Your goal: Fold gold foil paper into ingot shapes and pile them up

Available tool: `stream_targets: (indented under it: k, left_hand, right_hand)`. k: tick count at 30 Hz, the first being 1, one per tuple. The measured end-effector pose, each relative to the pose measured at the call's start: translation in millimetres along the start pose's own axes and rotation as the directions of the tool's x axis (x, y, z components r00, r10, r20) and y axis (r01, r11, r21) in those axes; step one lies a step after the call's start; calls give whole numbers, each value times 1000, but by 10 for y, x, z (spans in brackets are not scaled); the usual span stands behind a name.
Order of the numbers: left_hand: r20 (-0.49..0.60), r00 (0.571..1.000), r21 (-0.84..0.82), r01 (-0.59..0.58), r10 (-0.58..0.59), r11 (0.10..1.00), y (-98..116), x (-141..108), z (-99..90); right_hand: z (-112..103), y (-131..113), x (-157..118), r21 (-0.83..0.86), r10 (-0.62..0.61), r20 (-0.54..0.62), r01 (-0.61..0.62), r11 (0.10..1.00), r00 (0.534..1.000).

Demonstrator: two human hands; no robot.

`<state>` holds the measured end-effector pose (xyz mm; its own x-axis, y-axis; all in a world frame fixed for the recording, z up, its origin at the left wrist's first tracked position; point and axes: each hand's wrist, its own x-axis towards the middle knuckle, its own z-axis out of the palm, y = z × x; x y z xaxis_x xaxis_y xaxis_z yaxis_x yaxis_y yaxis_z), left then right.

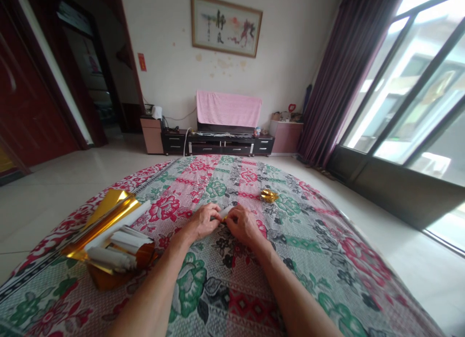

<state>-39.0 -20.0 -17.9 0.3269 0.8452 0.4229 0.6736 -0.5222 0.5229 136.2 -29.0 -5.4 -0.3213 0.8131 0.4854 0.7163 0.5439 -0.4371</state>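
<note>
Lying pinched between both hands' fingers [238, 216], the white-and-gold piece [226, 214]

Living rm in a home. Low black TV cabinet w/ drawers [221, 147] along the far wall, pink cloth [228, 108] draped over what looks like a TV. Framed picture w/ brushed characters [227, 25] hung above. Purple curtain [336, 70] by big window [410, 85] on R side, red door [27, 89] on L, pale tiled flr [105, 165], flowered cloth [250, 279] in the foreground.
</note>
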Motion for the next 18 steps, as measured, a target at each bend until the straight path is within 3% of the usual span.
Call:
stream_targets:
  k: [6,18]
  left_hand:
    - [-5,1000,-20,12,-12,1000,-18,14,17]
    - [-27,1000,70,-7,9,997,90,17,2]
  right_hand:
    - [40,-1,13,4,52,-39,-52,999,998]
    - [36,-6,5,-12,22,-41,-22,1000,999]
